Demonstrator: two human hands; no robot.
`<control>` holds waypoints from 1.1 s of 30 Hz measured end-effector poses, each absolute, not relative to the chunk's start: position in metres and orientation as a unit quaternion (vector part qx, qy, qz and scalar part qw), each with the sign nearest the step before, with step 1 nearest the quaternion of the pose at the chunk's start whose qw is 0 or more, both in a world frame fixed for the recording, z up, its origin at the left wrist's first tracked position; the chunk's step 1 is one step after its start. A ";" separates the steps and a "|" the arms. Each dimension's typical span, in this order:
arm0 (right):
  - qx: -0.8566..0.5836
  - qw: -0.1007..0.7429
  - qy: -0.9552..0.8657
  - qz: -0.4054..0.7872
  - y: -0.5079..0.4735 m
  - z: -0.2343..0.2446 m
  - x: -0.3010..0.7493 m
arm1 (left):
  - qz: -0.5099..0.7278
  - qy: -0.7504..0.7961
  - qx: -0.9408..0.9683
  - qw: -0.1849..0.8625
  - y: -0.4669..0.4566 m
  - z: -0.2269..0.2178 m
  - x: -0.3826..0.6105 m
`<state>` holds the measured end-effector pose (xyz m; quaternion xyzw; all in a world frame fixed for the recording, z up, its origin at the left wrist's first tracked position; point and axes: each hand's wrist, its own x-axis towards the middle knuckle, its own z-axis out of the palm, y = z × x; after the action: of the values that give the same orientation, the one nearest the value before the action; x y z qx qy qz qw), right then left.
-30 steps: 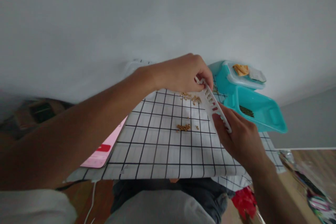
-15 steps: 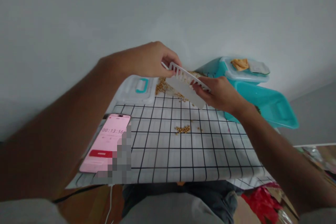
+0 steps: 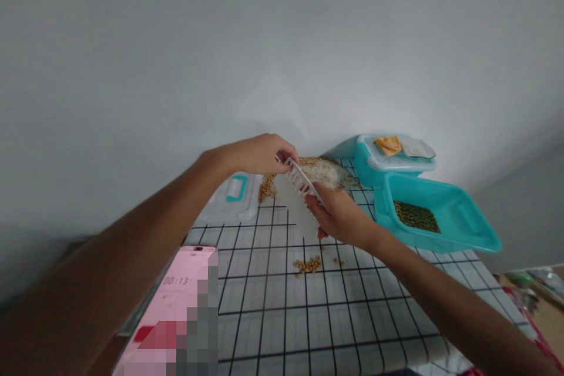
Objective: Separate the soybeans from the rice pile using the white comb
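Both my hands grip a thin white slotted plastic piece (image 3: 294, 202), tilted in the air over the middle of the table. My left hand (image 3: 268, 153) pinches its upper far end, and my right hand (image 3: 337, 214) is closed round its lower right edge. Behind it spreads a heap of pale grains (image 3: 330, 173) ringed with yellowish beans. More beans (image 3: 267, 188) lie at the heap's left side, partly hidden by the white piece. A small pile of yellow beans (image 3: 308, 265) rests nearer to me, with a few strays beside it.
On the right an open teal box (image 3: 462, 211) holds dark green beans (image 3: 416, 217). Behind it stands a lidded teal box (image 3: 365, 169) with an orange packet (image 3: 388, 145) on top. A clear lid (image 3: 227, 211) with a teal handle and a phone (image 3: 176, 279) lie on the left.
My view has tilted up, so the table sits lower. The white piece has turned steeper, with my right hand lower relative to my left. Green beans in the open box have come into clearer sight.
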<state>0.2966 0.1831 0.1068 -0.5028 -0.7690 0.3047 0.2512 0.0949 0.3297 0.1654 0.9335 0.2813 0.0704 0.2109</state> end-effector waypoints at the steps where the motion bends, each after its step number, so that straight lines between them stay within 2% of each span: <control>1: -0.501 0.245 -0.773 0.302 0.187 0.109 0.297 | 0.075 0.286 0.931 0.212 0.331 0.165 0.093; 5: -0.498 0.214 -0.799 0.261 0.202 0.124 0.298 | 0.133 0.308 0.920 0.203 0.327 0.166 0.088; 12: -0.549 0.148 -0.820 0.061 0.187 0.160 0.334 | 0.252 0.288 0.890 0.248 0.307 0.160 0.100; 20: -0.538 0.067 -0.838 0.070 0.169 0.164 0.374 | 0.237 0.237 0.900 0.279 0.299 0.158 0.112; 27: -0.525 -0.031 -0.850 -0.022 0.192 0.161 0.376 | 0.151 0.260 0.946 0.117 0.281 0.159 0.110; 33: -0.517 -0.053 -0.854 -0.007 0.209 0.150 0.375 | 0.143 0.289 0.940 0.111 0.280 0.144 0.103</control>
<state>0.3751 0.2090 0.1503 -0.5174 -0.8541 -0.0074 -0.0529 0.1034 0.2798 0.1443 0.9400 0.2894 0.1426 0.1108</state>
